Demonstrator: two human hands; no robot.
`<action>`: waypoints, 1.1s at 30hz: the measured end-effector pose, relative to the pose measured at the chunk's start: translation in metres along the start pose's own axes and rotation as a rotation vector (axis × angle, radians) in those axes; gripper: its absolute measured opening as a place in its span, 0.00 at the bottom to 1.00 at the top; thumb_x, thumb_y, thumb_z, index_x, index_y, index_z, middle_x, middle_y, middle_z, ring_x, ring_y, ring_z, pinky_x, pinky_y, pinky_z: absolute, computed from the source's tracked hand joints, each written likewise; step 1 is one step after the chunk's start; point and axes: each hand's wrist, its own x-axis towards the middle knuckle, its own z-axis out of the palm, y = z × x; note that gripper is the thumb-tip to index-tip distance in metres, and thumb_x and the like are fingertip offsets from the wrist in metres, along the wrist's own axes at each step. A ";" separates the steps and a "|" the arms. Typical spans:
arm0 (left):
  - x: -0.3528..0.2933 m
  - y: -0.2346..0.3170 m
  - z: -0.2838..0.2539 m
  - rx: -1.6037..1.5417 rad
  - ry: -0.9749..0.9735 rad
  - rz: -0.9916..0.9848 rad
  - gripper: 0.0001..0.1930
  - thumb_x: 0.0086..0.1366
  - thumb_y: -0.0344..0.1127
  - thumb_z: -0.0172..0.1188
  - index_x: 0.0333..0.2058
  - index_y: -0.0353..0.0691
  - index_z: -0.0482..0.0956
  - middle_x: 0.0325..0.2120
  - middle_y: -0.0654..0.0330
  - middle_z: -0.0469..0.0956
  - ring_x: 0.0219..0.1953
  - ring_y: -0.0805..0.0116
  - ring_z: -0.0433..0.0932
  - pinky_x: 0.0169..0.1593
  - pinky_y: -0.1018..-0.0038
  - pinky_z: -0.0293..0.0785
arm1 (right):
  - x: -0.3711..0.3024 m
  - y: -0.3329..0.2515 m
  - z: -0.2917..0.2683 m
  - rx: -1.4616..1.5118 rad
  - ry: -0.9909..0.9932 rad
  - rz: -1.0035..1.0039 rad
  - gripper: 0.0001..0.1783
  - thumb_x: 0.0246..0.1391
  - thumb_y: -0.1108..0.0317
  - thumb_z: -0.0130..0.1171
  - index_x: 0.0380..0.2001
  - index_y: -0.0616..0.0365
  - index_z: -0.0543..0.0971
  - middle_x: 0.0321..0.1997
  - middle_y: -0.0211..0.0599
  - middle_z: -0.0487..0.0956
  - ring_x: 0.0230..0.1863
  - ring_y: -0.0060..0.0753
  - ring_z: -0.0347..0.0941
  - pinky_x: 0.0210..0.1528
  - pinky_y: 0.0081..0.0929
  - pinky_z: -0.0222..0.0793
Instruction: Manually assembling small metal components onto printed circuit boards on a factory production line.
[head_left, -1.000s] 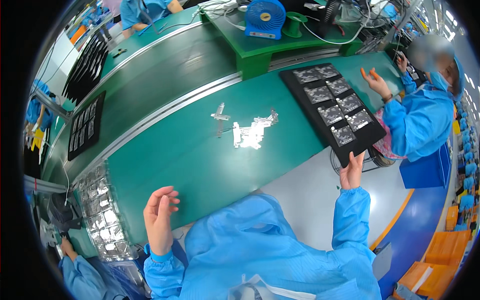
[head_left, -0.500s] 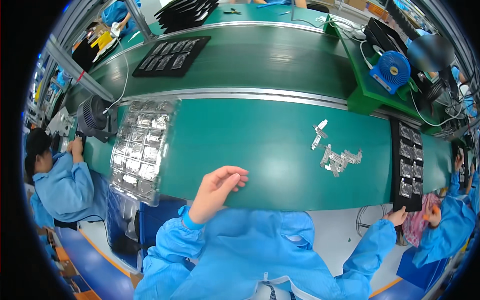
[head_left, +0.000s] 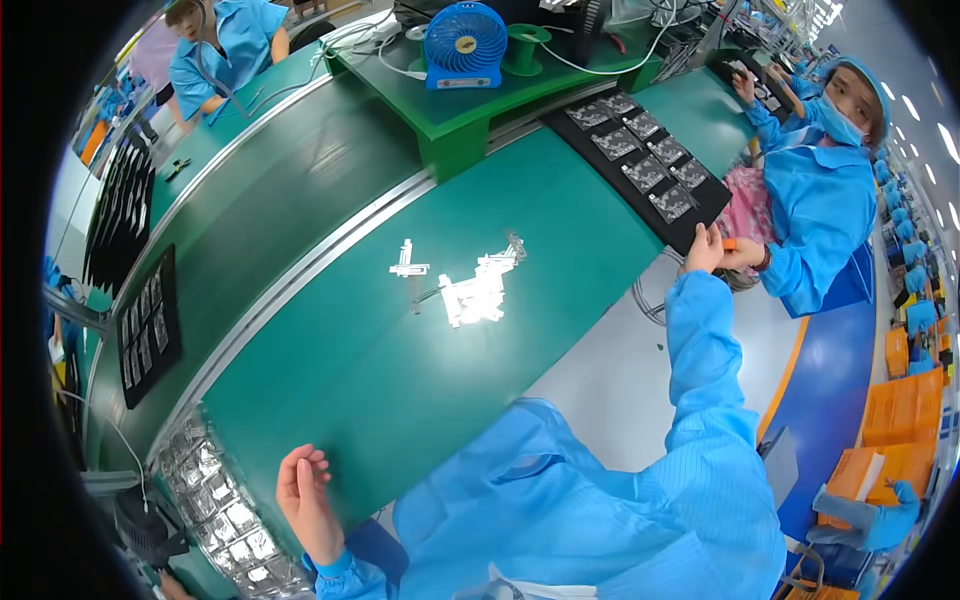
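My right hand is closed at the near corner of a black tray, its fingertips on the tray's edge. Rows of flat, dark patterned square pieces lie in that tray. Just right of my hand, a co-worker's hand holds a small orange object. My left hand hovers over the near left of the green table, fingers loosely bent and nothing in them. A loose pile of thin silvery metal strips lies mid-table, with a few more strips beside it.
A clear plastic tray of packed parts sits at the lower left. Beyond the metal rail runs a dark green belt carrying another black tray. A blue fan stands on a raised green shelf. The co-worker sits close at right.
My view has swung to the right, bringing the black tray and co-worker nearer the middle. My right hand stays by the tray's corner, now close beside the co-worker's hand. My left hand remains empty.
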 end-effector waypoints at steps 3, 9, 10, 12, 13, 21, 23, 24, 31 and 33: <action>-0.004 0.010 0.001 0.041 0.013 -0.031 0.11 0.73 0.33 0.52 0.48 0.34 0.77 0.38 0.60 0.79 0.40 0.74 0.76 0.43 0.79 0.71 | 0.015 0.003 -0.005 -0.247 -0.031 -0.007 0.29 0.51 0.63 0.68 0.54 0.69 0.76 0.47 0.44 0.80 0.48 0.34 0.73 0.56 0.30 0.66; -0.011 0.015 0.012 0.130 0.047 -0.100 0.11 0.72 0.32 0.53 0.45 0.34 0.80 0.38 0.59 0.81 0.41 0.73 0.79 0.45 0.78 0.73 | -0.023 -0.024 -0.032 0.103 -0.287 0.565 0.31 0.67 0.50 0.49 0.65 0.57 0.67 0.70 0.34 0.65 0.67 0.37 0.62 0.69 0.38 0.56; -0.001 0.013 0.017 0.110 -0.012 -0.100 0.10 0.72 0.32 0.53 0.46 0.34 0.80 0.38 0.59 0.81 0.42 0.73 0.79 0.45 0.78 0.73 | -0.016 -0.019 -0.067 0.145 -0.218 0.448 0.32 0.65 0.46 0.50 0.64 0.55 0.68 0.66 0.38 0.70 0.66 0.37 0.64 0.67 0.33 0.57; 0.000 0.017 0.020 0.088 -0.013 -0.109 0.11 0.72 0.33 0.53 0.46 0.34 0.80 0.38 0.60 0.81 0.42 0.74 0.78 0.46 0.78 0.73 | -0.063 -0.037 -0.092 0.069 -0.203 0.398 0.18 0.65 0.48 0.53 0.42 0.52 0.76 0.37 0.26 0.77 0.39 0.22 0.72 0.40 0.19 0.67; -0.002 0.017 0.018 0.080 0.000 -0.102 0.10 0.72 0.32 0.54 0.46 0.34 0.80 0.38 0.61 0.81 0.42 0.75 0.78 0.45 0.78 0.73 | -0.099 -0.066 -0.086 -0.012 -0.172 0.333 0.16 0.66 0.48 0.53 0.34 0.49 0.72 0.30 0.20 0.71 0.29 0.15 0.64 0.28 0.16 0.60; -0.004 0.004 0.020 0.079 0.144 -0.060 0.08 0.71 0.28 0.54 0.45 0.36 0.80 0.37 0.62 0.80 0.41 0.75 0.78 0.44 0.80 0.75 | -0.219 -0.253 0.028 -0.099 -1.025 0.273 0.11 0.68 0.58 0.51 0.35 0.52 0.74 0.26 0.22 0.70 0.24 0.10 0.61 0.23 0.12 0.54; -0.003 -0.002 0.021 0.185 0.172 0.088 0.08 0.69 0.26 0.55 0.44 0.35 0.80 0.34 0.61 0.79 0.38 0.75 0.79 0.40 0.80 0.75 | -0.253 -0.286 0.081 -0.084 -1.480 0.262 0.09 0.67 0.63 0.53 0.36 0.56 0.75 0.28 0.25 0.74 0.24 0.13 0.66 0.23 0.13 0.58; -0.005 0.000 0.023 0.260 0.216 0.136 0.07 0.67 0.25 0.57 0.42 0.35 0.80 0.32 0.60 0.79 0.33 0.74 0.79 0.35 0.80 0.74 | -0.272 -0.298 0.109 -0.065 -1.707 0.202 0.08 0.66 0.65 0.54 0.37 0.58 0.76 0.28 0.27 0.76 0.24 0.14 0.68 0.23 0.14 0.60; -0.026 -0.008 0.017 0.565 0.361 0.271 0.09 0.61 0.22 0.62 0.40 0.36 0.82 0.31 0.55 0.80 0.25 0.66 0.76 0.28 0.75 0.71 | -0.456 -0.310 0.331 0.129 -2.023 -0.532 0.09 0.59 0.69 0.59 0.39 0.63 0.79 0.33 0.39 0.81 0.31 0.29 0.78 0.37 0.28 0.74; -0.030 -0.011 0.015 0.567 0.403 0.294 0.10 0.58 0.22 0.64 0.39 0.37 0.83 0.30 0.56 0.80 0.24 0.67 0.76 0.27 0.74 0.71 | -0.511 -0.296 0.391 0.121 -1.971 -0.643 0.11 0.58 0.68 0.60 0.41 0.62 0.80 0.38 0.42 0.83 0.37 0.36 0.80 0.40 0.32 0.75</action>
